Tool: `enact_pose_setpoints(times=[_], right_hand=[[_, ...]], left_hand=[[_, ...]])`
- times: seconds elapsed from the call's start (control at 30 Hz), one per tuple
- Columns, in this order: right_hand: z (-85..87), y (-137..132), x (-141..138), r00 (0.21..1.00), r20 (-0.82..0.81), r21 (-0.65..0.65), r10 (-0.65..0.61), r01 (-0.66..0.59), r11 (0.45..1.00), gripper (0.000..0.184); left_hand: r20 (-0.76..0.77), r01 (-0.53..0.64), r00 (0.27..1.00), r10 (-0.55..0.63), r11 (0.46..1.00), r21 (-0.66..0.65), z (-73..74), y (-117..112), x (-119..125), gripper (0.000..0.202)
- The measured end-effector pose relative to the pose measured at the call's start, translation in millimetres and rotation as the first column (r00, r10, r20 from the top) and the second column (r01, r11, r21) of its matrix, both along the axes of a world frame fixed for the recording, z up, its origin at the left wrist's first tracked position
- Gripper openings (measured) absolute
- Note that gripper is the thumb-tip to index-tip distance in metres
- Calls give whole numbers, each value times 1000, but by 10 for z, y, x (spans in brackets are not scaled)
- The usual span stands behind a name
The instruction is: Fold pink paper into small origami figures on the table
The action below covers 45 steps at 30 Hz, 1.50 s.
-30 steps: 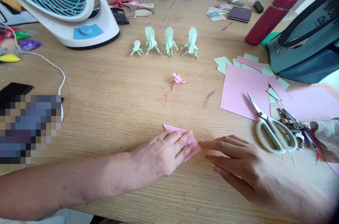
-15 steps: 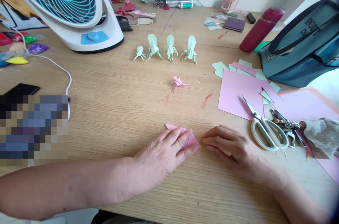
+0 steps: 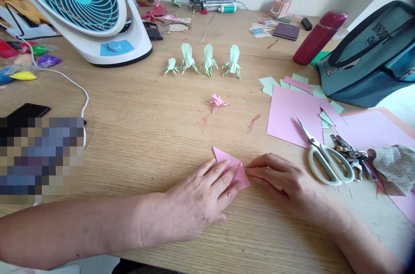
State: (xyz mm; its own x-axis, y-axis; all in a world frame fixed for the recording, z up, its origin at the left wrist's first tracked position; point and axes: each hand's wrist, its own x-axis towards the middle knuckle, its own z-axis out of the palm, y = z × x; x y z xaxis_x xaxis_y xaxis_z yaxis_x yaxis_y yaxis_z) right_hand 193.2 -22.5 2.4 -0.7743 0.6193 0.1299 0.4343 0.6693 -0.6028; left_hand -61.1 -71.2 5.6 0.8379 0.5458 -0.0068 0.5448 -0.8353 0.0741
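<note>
A folded piece of pink paper (image 3: 241, 176) lies on the table in front of me, with a pointed corner toward the upper left. My left hand (image 3: 207, 194) rests flat on it, fingers stretched out and covering its lower left part. At the paper's right edge, my right hand (image 3: 282, 181) is closed, thumb and fingertips pinched together against the edge. A small pink origami frog (image 3: 218, 101) stands farther back. Behind it is a row of several pale green origami figures, among them a tall one (image 3: 232, 58) and a smaller one (image 3: 170, 65).
White-handled scissors (image 3: 327, 164) lie right of my right hand, partly over a pink sheet (image 3: 290, 109), with keys (image 3: 352, 155) beside them. A red flask (image 3: 319, 38) and a teal bag (image 3: 359, 58) stand at right. At left are a fan (image 3: 125, 47) and a black phone (image 3: 27, 114).
The pink paper has turned and shifted slightly right, so its edge meets my right fingertips. My left fingers have spread a little and its thumb has moved off the paper. My right hand has barely moved.
</note>
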Motion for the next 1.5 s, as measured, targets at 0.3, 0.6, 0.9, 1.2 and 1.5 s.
enact_pose_setpoints(times=[0.3, 0.6, 0.9, 1.2, 1.5], right_hand=[[-38, -1, 36, 1000, -13, 19, 3, -3, 1000, 20], [-17, 37, -3, 1000, 14, 80, 24, -25, 997, 18], [-64, 0, -64, 999, -20, 114, 28, -25, 993, 19], [-63, -22, -105, 999, 9, 193, 43, -44, 980, 23], [-63, -39, -114, 996, 70, 223, 49, -64, 973, 25]], left_hand=[[85, 36, 996, -23, 987, -157, -124, 175, -80, 96], [328, 17, 945, 4, 998, -62, -122, 363, -108, 37], [422, -278, 832, 361, 928, -247, -152, 476, -73, 40], [248, -413, 825, 508, 841, -350, -36, 698, 147, 30], [173, -467, 815, 553, 803, -370, 9, 768, 224, 24]])
